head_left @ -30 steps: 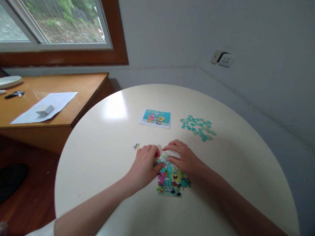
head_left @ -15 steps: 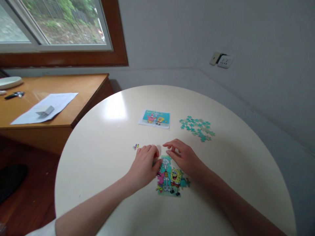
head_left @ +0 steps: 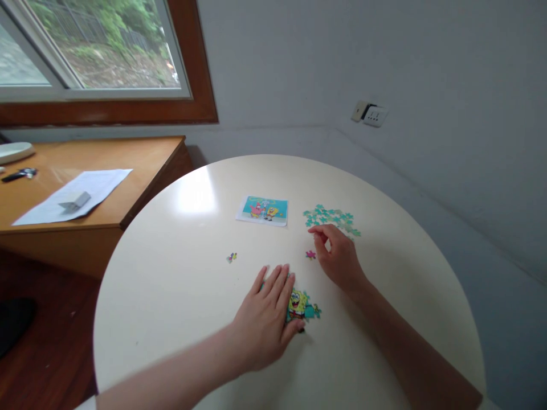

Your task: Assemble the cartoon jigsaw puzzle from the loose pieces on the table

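Note:
My left hand [head_left: 269,319] lies flat with fingers stretched over a partly joined jigsaw puzzle [head_left: 297,304]. A yellow cartoon sponge figure and teal pieces show beyond its fingers; the rest of the joined section is covered. My right hand [head_left: 337,253] hovers to the upper right, thumb and index finger curled together in a pinch; whether anything sits between the tips cannot be made out. Just left of its thumb, a pink puzzle piece [head_left: 310,255] lies on the table. Beyond that hand spreads a group of loose teal puzzle pieces [head_left: 329,216], partly hidden by it.
A printed reference picture [head_left: 265,210] lies on the round white table [head_left: 179,273]. Small multicoloured pieces [head_left: 231,257] rest left of centre. At the left stands a wooden desk [head_left: 141,154] bearing paper [head_left: 102,182] and a small grey-white block [head_left: 74,200].
My left hand has moved down and flattened over the joined puzzle. My right hand has shifted up and right, away from it, fingers drawn together. The pink piece now shows on the table.

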`<state>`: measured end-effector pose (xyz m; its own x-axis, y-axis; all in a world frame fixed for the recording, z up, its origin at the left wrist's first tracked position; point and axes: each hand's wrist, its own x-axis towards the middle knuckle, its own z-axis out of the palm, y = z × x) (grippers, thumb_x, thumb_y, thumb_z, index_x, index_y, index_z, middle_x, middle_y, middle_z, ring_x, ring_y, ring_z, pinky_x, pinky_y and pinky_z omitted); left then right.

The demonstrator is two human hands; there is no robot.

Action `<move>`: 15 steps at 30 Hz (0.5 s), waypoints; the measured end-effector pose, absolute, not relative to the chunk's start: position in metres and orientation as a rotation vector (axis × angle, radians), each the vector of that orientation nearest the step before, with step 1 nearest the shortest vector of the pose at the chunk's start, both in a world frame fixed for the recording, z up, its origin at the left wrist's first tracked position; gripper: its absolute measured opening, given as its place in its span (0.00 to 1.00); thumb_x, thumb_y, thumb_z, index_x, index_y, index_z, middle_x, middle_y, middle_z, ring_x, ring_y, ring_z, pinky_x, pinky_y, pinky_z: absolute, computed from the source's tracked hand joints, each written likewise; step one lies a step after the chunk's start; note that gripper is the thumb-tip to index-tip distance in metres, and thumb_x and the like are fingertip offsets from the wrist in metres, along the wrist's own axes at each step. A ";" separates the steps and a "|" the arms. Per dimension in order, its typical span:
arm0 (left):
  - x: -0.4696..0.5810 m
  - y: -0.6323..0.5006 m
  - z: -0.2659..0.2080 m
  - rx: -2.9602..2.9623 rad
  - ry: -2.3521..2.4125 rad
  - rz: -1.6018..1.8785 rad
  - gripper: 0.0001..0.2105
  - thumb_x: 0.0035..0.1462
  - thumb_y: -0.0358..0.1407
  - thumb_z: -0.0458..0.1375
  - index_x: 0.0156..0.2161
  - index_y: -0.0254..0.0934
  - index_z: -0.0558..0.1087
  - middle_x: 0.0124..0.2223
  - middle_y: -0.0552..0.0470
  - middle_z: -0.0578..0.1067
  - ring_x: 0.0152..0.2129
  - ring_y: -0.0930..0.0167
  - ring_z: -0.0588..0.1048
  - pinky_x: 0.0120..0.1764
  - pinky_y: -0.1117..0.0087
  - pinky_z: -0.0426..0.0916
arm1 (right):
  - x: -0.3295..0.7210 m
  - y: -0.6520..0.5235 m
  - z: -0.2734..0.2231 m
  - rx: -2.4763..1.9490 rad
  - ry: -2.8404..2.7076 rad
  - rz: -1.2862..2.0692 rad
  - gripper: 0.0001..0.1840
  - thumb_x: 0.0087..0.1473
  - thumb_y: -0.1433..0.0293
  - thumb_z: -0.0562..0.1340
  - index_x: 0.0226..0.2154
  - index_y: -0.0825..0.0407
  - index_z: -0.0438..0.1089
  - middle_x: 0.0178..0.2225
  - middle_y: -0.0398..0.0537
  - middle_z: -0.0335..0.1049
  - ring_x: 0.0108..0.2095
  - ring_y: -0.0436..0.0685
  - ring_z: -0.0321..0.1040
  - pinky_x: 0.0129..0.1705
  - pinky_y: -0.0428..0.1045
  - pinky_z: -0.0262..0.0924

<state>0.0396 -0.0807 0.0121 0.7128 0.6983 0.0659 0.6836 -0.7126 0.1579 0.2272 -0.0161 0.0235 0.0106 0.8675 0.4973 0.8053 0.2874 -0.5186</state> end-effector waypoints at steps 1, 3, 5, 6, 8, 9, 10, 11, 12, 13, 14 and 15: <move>0.040 -0.081 0.011 2.791 1.154 0.182 0.29 0.59 0.48 0.36 0.60 0.29 0.49 0.62 0.40 0.49 0.59 0.62 0.46 0.59 0.56 0.40 | 0.229 -0.015 0.024 -1.538 -1.818 0.099 0.09 0.51 0.75 0.50 0.31 0.54 0.65 0.28 0.47 0.66 0.27 0.52 0.60 0.35 0.48 0.57; 0.042 -0.081 0.010 2.790 1.190 0.190 0.29 0.59 0.47 0.36 0.60 0.29 0.49 0.62 0.40 0.49 0.59 0.62 0.46 0.59 0.56 0.40 | 0.233 -0.015 0.025 -1.592 -1.894 0.141 0.07 0.49 0.74 0.52 0.29 0.54 0.65 0.28 0.47 0.65 0.27 0.51 0.60 0.34 0.48 0.57; 0.043 -0.081 0.009 2.791 1.210 0.207 0.29 0.59 0.46 0.37 0.60 0.28 0.50 0.62 0.39 0.50 0.59 0.62 0.46 0.59 0.56 0.41 | 0.237 -0.015 0.027 -1.644 -1.970 0.231 0.05 0.47 0.73 0.55 0.29 0.55 0.66 0.29 0.47 0.64 0.27 0.50 0.61 0.34 0.47 0.57; 0.043 -0.080 0.009 2.790 1.219 0.220 0.28 0.59 0.46 0.37 0.59 0.28 0.51 0.62 0.40 0.50 0.59 0.62 0.46 0.59 0.56 0.41 | 0.239 -0.015 0.027 -1.667 -2.001 0.282 0.05 0.47 0.72 0.57 0.30 0.55 0.66 0.30 0.47 0.64 0.26 0.50 0.61 0.34 0.47 0.57; 0.043 -0.078 0.009 2.782 1.247 0.270 0.27 0.60 0.45 0.37 0.59 0.28 0.51 0.61 0.39 0.51 0.59 0.63 0.47 0.58 0.57 0.43 | 0.243 -0.015 0.026 -1.706 -2.059 0.373 0.07 0.45 0.70 0.59 0.31 0.55 0.67 0.31 0.47 0.64 0.26 0.49 0.61 0.33 0.46 0.57; 0.042 -0.076 0.008 2.775 1.272 0.309 0.27 0.60 0.44 0.37 0.59 0.27 0.50 0.61 0.39 0.51 0.59 0.63 0.48 0.58 0.57 0.45 | 0.245 -0.015 0.025 -1.718 -2.086 0.406 0.08 0.44 0.71 0.60 0.31 0.55 0.67 0.31 0.47 0.64 0.26 0.49 0.61 0.33 0.46 0.57; 0.041 -0.074 0.009 2.770 1.300 0.360 0.27 0.60 0.43 0.38 0.59 0.27 0.50 0.61 0.38 0.51 0.59 0.63 0.47 0.58 0.57 0.45 | 0.247 -0.014 0.023 -1.726 -2.109 0.426 0.08 0.43 0.71 0.61 0.30 0.55 0.68 0.30 0.46 0.64 0.26 0.49 0.61 0.32 0.45 0.57; 0.040 -0.071 0.009 2.761 1.337 0.417 0.27 0.60 0.42 0.38 0.59 0.26 0.49 0.61 0.38 0.51 0.59 0.63 0.47 0.58 0.56 0.46 | 0.249 -0.013 0.021 -1.729 -2.130 0.434 0.07 0.42 0.72 0.61 0.29 0.55 0.68 0.30 0.46 0.64 0.27 0.49 0.61 0.32 0.45 0.56; 0.039 -0.069 0.009 2.753 1.368 0.473 0.26 0.60 0.41 0.38 0.59 0.26 0.49 0.61 0.38 0.52 0.59 0.63 0.47 0.58 0.55 0.46 | 0.250 -0.012 0.019 -1.730 -2.137 0.424 0.06 0.43 0.72 0.60 0.29 0.55 0.69 0.29 0.46 0.64 0.27 0.49 0.61 0.32 0.45 0.56; 0.038 -0.067 0.010 2.742 1.394 0.524 0.25 0.60 0.40 0.38 0.59 0.27 0.49 0.61 0.38 0.52 0.59 0.63 0.48 0.58 0.54 0.46 | 0.251 -0.010 0.017 -1.731 -2.140 0.416 0.05 0.44 0.72 0.60 0.28 0.55 0.69 0.29 0.46 0.64 0.26 0.49 0.61 0.32 0.45 0.55; 0.037 -0.064 0.011 2.729 1.407 0.559 0.24 0.60 0.39 0.39 0.59 0.27 0.51 0.60 0.38 0.54 0.59 0.63 0.50 0.58 0.53 0.47 | 0.252 -0.009 0.015 -1.735 -2.138 0.412 0.05 0.45 0.71 0.59 0.27 0.55 0.69 0.28 0.46 0.64 0.26 0.49 0.61 0.32 0.45 0.55; 0.036 -0.063 0.011 2.716 1.405 0.590 0.23 0.60 0.37 0.40 0.58 0.28 0.53 0.59 0.39 0.57 0.58 0.63 0.53 0.58 0.53 0.47 | 0.252 -0.008 0.014 -1.731 -2.143 0.413 0.05 0.45 0.71 0.59 0.27 0.55 0.69 0.28 0.47 0.64 0.27 0.49 0.61 0.32 0.45 0.55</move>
